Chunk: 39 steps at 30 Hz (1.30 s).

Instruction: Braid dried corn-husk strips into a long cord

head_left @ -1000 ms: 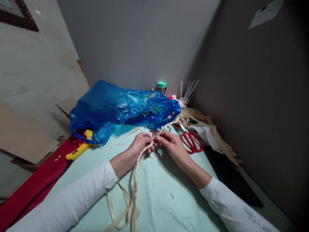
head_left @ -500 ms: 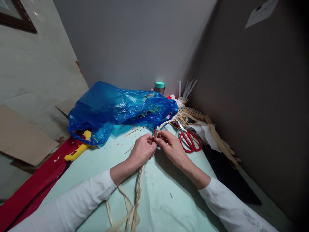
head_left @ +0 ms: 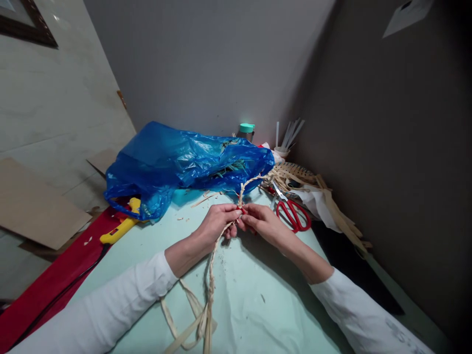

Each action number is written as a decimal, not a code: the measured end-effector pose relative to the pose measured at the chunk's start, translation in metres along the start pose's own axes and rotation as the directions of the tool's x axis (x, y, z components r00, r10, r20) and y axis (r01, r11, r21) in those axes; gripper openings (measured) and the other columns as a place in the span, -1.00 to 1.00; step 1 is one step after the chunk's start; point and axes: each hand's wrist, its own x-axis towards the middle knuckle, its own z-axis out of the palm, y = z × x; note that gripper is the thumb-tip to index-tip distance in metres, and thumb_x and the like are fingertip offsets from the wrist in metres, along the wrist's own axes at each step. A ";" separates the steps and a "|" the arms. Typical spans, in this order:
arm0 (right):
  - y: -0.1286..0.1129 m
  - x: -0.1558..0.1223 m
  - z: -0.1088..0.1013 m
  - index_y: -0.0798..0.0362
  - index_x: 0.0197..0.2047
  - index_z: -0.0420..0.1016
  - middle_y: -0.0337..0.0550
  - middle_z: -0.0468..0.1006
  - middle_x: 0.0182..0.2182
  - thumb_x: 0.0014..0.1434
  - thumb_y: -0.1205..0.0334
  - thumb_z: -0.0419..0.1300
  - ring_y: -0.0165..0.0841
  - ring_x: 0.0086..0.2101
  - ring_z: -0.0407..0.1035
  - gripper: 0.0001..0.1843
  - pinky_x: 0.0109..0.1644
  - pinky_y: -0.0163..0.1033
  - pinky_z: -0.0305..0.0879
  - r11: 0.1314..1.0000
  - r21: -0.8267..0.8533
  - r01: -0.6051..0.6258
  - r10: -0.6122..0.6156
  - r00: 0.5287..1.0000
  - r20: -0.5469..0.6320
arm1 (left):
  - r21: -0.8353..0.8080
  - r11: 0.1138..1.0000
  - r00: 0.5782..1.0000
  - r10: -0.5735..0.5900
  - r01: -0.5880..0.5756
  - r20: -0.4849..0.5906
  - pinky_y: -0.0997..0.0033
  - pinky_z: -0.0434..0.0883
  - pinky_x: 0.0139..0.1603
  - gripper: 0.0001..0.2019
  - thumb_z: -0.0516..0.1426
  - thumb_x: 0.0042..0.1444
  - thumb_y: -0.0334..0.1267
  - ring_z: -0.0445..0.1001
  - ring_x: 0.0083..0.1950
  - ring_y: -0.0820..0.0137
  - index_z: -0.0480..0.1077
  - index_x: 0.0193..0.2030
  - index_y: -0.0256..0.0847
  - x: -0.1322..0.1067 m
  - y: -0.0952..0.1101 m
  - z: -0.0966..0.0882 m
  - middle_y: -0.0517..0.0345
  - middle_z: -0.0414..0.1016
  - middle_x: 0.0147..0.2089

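A pale braided straw cord [head_left: 211, 280] runs up the middle of the table, passes between my two hands and curves on toward the blue bag. My left hand [head_left: 216, 223] is closed, pinching the cord with thumb and fingers. Opposite it, the fingers of my right hand [head_left: 263, 222] pinch at the same spot. Between the fingertips shows a small red piece [head_left: 239, 209] around or against the cord; its kind is too small to make out. Loose flat straw strips [head_left: 191, 339] spread from the cord's near end. Red-handled scissors [head_left: 295, 216] lie just beyond my right hand.
A crumpled blue plastic bag [head_left: 177, 157] covers the table's back. Left of it lies a yellow corded tool [head_left: 120, 231], likely a glue gun. A woven straw piece with loose strips [head_left: 295, 172], a green-lidded bottle [head_left: 247, 130] and a dark flat sheet [head_left: 354, 270] sit toward the right.
My hands have drawn slightly apart and turned, so the red piece now shows between the fingertips. The cord below my left hand bends more, over its fingers. The view has shifted slightly.
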 end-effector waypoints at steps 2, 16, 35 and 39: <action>-0.009 -0.004 -0.006 0.05 -0.44 0.36 -0.25 0.43 -0.56 0.17 0.23 0.00 -0.40 -0.53 0.24 -0.79 -0.41 -0.28 0.06 0.981 -0.194 -0.008 -0.006 0.997 -0.071 | 0.083 0.997 0.998 0.015 -0.010 -0.065 0.62 0.13 -0.72 -0.86 0.11 0.06 -0.28 0.29 -0.68 0.61 0.40 -0.39 -0.33 -0.001 0.002 0.003 0.10 0.48 -0.48; 0.006 0.008 -0.004 0.09 -0.40 0.50 -0.22 0.48 -0.50 0.10 0.11 0.15 -0.41 -0.48 0.27 -0.78 -0.36 -0.31 0.16 0.994 0.098 0.055 0.000 0.872 -0.490 | 0.148 0.988 0.998 0.051 -0.047 -0.022 0.63 -0.02 -0.70 -0.78 0.09 0.08 -0.17 0.09 -0.70 0.66 0.40 -0.40 -0.30 0.004 -0.004 0.004 0.30 0.26 -0.60; -0.007 -0.003 0.009 0.02 -0.36 0.26 -0.24 0.37 -0.46 0.21 0.00 0.07 -0.36 -0.44 0.24 -0.74 -0.34 -0.25 0.16 0.999 -0.023 0.032 -0.039 0.910 -0.412 | 0.173 0.980 0.994 0.103 -0.096 -0.035 0.59 0.06 -0.67 -0.83 0.04 0.10 -0.23 0.18 -0.67 0.59 0.32 -0.44 -0.25 0.000 -0.010 0.014 0.26 0.32 -0.59; -0.009 -0.005 0.011 0.00 -0.34 0.19 -0.18 0.41 -0.44 0.23 0.11 0.03 -0.31 -0.43 0.27 -0.82 -0.32 -0.22 0.13 0.976 -0.214 -0.047 -0.055 0.893 -0.447 | 0.160 0.982 0.995 0.104 -0.100 -0.014 0.59 0.04 -0.66 -0.74 0.05 0.14 -0.13 0.13 -0.69 0.59 0.27 -0.48 -0.23 0.000 -0.014 0.014 0.32 0.21 -0.69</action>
